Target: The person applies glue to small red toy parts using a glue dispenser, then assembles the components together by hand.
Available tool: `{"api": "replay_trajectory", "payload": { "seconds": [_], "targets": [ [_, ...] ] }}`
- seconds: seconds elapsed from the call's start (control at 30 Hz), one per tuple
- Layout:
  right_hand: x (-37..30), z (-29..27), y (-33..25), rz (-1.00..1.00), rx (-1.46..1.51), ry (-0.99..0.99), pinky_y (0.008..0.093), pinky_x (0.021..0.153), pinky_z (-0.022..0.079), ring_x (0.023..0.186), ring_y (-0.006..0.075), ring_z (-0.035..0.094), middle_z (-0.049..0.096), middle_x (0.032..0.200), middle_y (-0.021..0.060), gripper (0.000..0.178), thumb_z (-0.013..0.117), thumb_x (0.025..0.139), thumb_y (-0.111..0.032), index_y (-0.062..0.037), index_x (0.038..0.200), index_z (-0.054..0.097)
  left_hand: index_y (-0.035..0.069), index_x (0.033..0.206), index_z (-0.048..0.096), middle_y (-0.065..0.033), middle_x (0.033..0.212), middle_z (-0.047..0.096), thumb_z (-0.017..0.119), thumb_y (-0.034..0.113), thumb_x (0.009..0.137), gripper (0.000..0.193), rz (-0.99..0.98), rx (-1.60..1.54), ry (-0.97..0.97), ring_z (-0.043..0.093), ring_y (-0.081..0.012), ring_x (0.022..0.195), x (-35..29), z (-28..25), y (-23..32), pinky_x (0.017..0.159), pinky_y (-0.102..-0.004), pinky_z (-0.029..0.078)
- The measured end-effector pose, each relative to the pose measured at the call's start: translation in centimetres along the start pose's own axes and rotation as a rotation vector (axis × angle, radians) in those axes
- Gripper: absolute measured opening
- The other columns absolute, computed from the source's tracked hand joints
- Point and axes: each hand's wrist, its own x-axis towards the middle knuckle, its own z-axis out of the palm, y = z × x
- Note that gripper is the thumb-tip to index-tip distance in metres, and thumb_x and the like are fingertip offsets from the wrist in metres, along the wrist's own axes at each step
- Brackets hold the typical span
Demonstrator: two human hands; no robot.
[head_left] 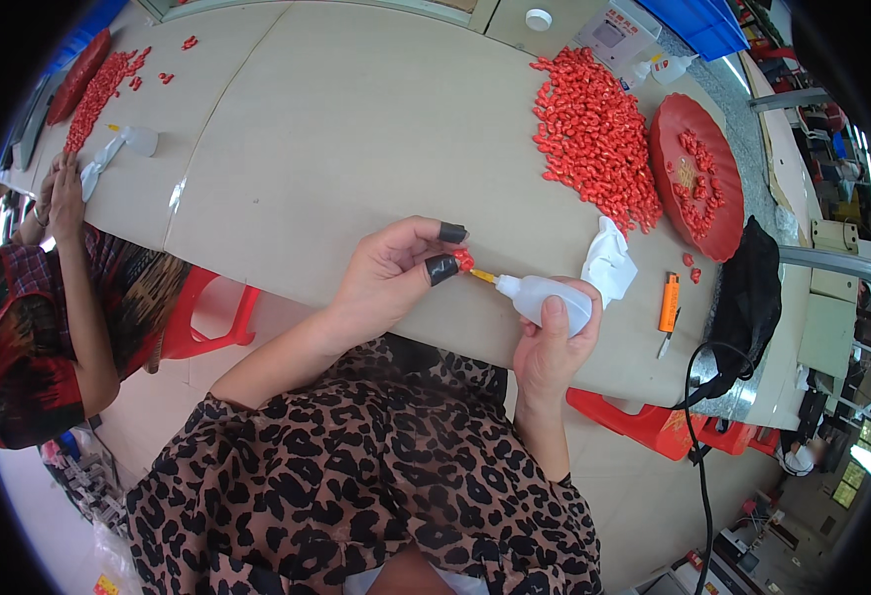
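- Right grip (547,347) is closed around a translucent squeeze bottle (533,297) at the near edge of the table (356,149); left grip (391,266) pinches a small glossy red piece (464,261) at its black-covered fingertips (441,269).
- Printed characters and a dark panel mark the white carton (626,40) beyond the pile of red pieces (594,139).
- The bottle's long axis runs nearly sideways, its yellow nozzle (484,277) pointing left and slightly upward in view, at the red piece; whether they touch is unclear.

- Bottle (533,299): translucent, smooth plastic
- Red piece (464,260): glossy
- 2 finger wraps (442,269): black, slightly shiny
- Tissue (608,266), 3 o'clock: crumpled matt paper
- Tray (676,121), 2 o'clock: smooth plastic
- Counter (356,129): smooth, matt
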Motion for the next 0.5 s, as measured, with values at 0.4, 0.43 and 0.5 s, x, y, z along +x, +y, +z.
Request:
{"api": "replay_trajectory", "payload": {
  "seconds": [0.4,0.43,0.5],
  "targets": [
    [0.01,0.00,-0.06,-0.003,-0.016,0.011,0.0210,0.050,0.039,0.065,0.0101,0.048,0.047,0.084,0.0059,0.027,0.059,0.075,-0.013,-0.0035,0.092,0.041,0.001,0.096,0.050,-0.0057,0.090,0.056,0.053,-0.003,0.076,0.021,-0.002,0.011,0.010,0.054,-0.0120,0.084,-0.01,-0.05,-0.09,0.078,-0.0250,0.044],
    [0.03,0.01,-0.05,-0.012,-0.015,0.013,0.0209,0.049,0.039,0.064,0.0098,0.047,0.047,0.083,0.0059,0.027,0.058,0.075,-0.013,-0.0035,0.092,0.041,0.001,0.096,0.050,-0.0057,0.090,0.056,0.053,-0.003,0.076,0.021,-0.002,0.011,0.011,0.054,-0.0120,0.084,-0.02,-0.06,-0.09,0.078,-0.0250,0.044],
    [0.05,0.03,-0.01,-0.012,-0.019,0.013,0.0207,0.048,0.038,0.063,0.0095,0.047,0.047,0.083,0.0057,0.027,0.058,0.075,-0.013,-0.0035,0.092,0.041,0.001,0.096,0.050,-0.0057,0.090,0.056,0.054,-0.004,0.076,0.021,-0.006,0.007,0.016,0.054,-0.0120,0.084,-0.04,-0.11,-0.12,0.078,-0.0251,0.044]
  ]
}}
